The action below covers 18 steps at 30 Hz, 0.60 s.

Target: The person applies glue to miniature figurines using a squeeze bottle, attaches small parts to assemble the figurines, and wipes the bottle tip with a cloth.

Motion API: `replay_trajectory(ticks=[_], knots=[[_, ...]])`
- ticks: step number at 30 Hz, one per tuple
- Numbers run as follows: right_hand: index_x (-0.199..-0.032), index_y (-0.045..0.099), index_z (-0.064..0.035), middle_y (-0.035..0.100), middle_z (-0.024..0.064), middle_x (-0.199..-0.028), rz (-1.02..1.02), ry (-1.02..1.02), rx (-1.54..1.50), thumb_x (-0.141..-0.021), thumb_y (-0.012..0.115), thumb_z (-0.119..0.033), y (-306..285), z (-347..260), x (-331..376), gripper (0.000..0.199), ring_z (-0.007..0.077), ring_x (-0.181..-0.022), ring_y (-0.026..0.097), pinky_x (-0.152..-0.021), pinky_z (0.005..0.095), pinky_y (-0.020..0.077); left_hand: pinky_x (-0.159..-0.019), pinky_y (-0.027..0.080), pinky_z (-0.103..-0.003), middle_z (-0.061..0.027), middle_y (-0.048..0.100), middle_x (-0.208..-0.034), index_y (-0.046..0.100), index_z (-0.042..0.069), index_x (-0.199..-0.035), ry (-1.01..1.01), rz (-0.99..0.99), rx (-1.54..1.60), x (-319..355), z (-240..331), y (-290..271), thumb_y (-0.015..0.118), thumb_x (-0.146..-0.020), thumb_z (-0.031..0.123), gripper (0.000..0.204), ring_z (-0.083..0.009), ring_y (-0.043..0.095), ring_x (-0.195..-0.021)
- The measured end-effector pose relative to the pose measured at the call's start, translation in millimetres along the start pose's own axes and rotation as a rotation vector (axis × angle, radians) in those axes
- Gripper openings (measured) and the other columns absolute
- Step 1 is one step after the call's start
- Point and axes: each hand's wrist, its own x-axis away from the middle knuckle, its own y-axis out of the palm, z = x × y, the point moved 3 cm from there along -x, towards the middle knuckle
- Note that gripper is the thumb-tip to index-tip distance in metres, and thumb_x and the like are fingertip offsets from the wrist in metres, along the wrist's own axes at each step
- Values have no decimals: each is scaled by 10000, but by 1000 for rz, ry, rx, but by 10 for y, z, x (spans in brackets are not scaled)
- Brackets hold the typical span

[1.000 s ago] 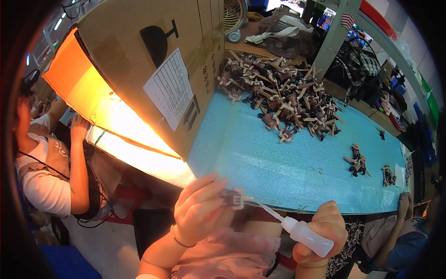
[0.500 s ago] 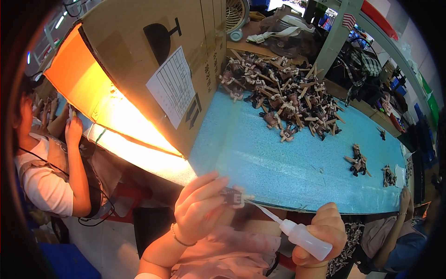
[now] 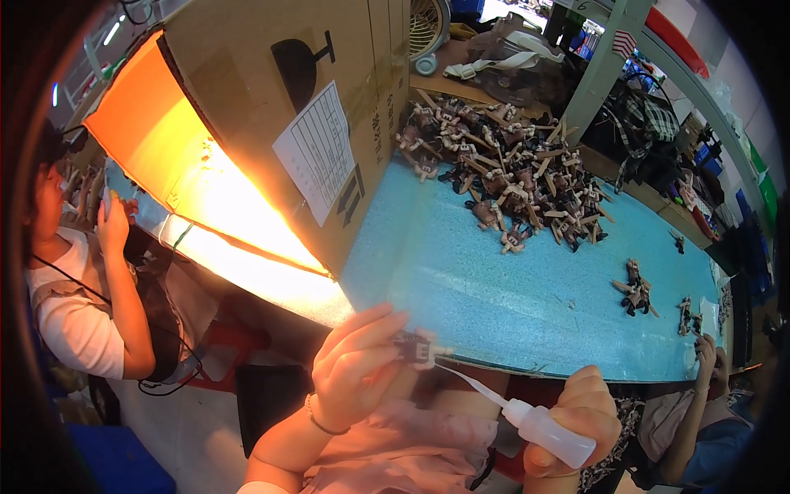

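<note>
My left hand (image 3: 355, 362) pinches a small toy figure (image 3: 418, 351) with a pale lower part and a dark upper part, held just off the table's near edge. In my right hand (image 3: 583, 420) is a white squeeze bottle (image 3: 546, 430), gripped around its body. Its long thin nozzle (image 3: 473, 382) points up and left toward the figure, with the tip close to the figure's pale end. Whether the tip touches the figure I cannot tell.
A large cardboard box (image 3: 247, 90), lit orange inside, stands at the left on the blue table (image 3: 461, 288). Many similar figures lie in a heap (image 3: 510, 173) at the back. Loose figures (image 3: 634, 288) lie at right. Co-workers sit left (image 3: 82, 305) and right (image 3: 699, 420).
The bottle and my right hand have shifted slightly right and down, drawing the nozzle tip a little away from the figure. At far right, a co-worker's hand now reaches the loose figure there.
</note>
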Motion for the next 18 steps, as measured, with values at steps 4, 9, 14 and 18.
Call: replay_trajectory(ticks=[4, 9, 14, 18], knots=[[-840, 472, -70, 415, 8, -681, 15, -2, -22, -749, 633, -583, 7, 8, 24, 545, 123, -550, 379, -522, 289, 287, -835, 499, -401, -203, 608, -1059, 461, 45, -889, -48, -48, 55, 63, -53, -24, 719, -604, -107, 414, -373, 571, -1052], [-843, 469, -70, 415, 8, -685, -14, 0, -15, -753, 631, -579, 47, -18, -18, 542, 125, -554, 384, -523, 285, 289, -871, 479, -412, -207, 604, -1070, 465, 46, -892, -90, -51, 113, 84, -76, -16, 710, -611, -110, 404, -368, 563, -1069], [-836, 471, -71, 411, 7, -674, -33, -1, -23, -750, 637, -575, 51, -12, -4, 538, 126, -553, 384, -523, 287, 292, -832, 496, -400, -224, 605, -1069, 479, 27, -890, -116, -13, 149, 102, -86, 0, 703, -637, -102, 362, -364, 586, -1022], [-825, 469, -72, 405, 2, -666, -46, -8, -26, -750, 637, -575, 68, -27, -28, 536, 123, -552, 383, -526, 287, 290, -776, 520, -372, -256, 591, -1087, 498, -3, -888, -205, 41, 278, 150, -121, 14, 694, -667, -99, 310, -327, 620, -961]])
